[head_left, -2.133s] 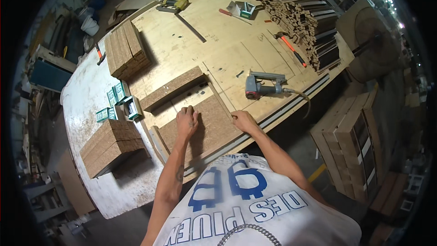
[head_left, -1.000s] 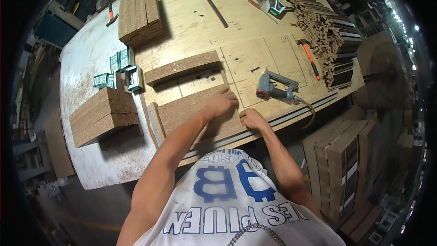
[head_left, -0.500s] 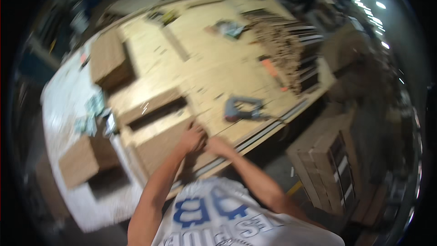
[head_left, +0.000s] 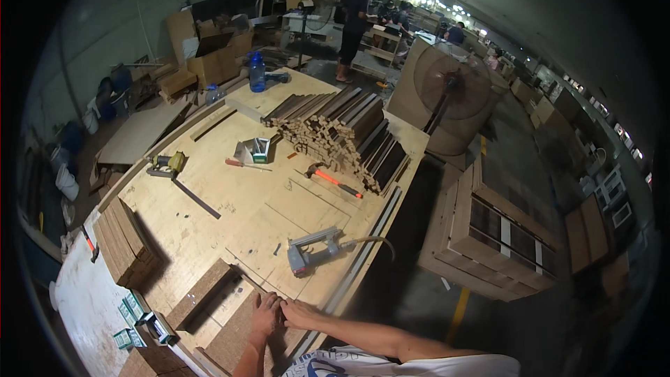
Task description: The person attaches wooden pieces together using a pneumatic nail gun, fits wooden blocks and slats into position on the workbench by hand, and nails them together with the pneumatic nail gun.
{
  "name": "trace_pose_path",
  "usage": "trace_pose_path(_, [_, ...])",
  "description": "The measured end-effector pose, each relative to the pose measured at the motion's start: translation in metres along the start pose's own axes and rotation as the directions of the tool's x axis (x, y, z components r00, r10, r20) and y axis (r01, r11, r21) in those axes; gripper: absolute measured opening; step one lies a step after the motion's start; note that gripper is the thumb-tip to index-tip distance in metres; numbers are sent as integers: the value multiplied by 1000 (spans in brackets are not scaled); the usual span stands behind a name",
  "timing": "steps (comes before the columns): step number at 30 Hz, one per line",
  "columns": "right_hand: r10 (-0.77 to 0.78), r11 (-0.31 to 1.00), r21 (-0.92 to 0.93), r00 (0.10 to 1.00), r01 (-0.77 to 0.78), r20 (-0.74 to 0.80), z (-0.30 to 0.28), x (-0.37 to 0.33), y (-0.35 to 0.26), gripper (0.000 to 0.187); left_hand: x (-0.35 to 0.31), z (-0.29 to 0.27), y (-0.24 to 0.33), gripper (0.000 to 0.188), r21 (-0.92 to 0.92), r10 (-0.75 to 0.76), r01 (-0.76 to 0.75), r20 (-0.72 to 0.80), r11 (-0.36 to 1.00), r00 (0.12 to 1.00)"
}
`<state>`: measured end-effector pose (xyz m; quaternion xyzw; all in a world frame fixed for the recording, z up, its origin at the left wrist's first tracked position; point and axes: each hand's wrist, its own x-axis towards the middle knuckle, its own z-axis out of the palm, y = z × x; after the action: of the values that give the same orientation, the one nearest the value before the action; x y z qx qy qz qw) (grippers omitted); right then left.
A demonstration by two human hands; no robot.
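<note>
My left hand point(head_left: 265, 315) and my right hand point(head_left: 299, 314) meet at the near edge of the table, fingers bent and close together. Both are at the right end of a brown particleboard panel point(head_left: 229, 338), part of a frame lying on the plywood tabletop. Whatever the curled fingers hold, if anything, is hidden. A board strip point(head_left: 199, 300) forms the frame's far side, across a dark gap from the panel. Just beyond my hands lies a grey nail gun point(head_left: 307, 255) with a hose attached.
Stacked boards point(head_left: 125, 241) and small green-and-white boxes point(head_left: 129, 307) are at the left. Farther off are a yellow-green nail gun point(head_left: 167, 164), an orange-handled hammer point(head_left: 335, 181), a pile of wood strips point(head_left: 342, 136) and a blue bottle point(head_left: 257, 73). A large fan point(head_left: 452, 84) stands beyond the table.
The view has swung up and to the right, so the far workshop and a standing person now show. My hands stay together at the panel's end.
</note>
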<state>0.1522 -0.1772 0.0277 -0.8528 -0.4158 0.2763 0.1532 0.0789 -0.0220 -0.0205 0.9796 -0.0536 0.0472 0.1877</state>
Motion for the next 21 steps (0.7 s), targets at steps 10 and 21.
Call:
trace_pose_path(10, [1, 1000, 12, 1000, -1, -13, 8, 7, 0, 59, -10, 1, 6, 44, -13, -31, 31, -55, 999, 998])
trace_pose_path(21, [-18, 1000, -15, 1000, 18, 5, 11, 6, -3, 60, -16, -4, 13, 49, -86, -76, 74, -17, 994, 997])
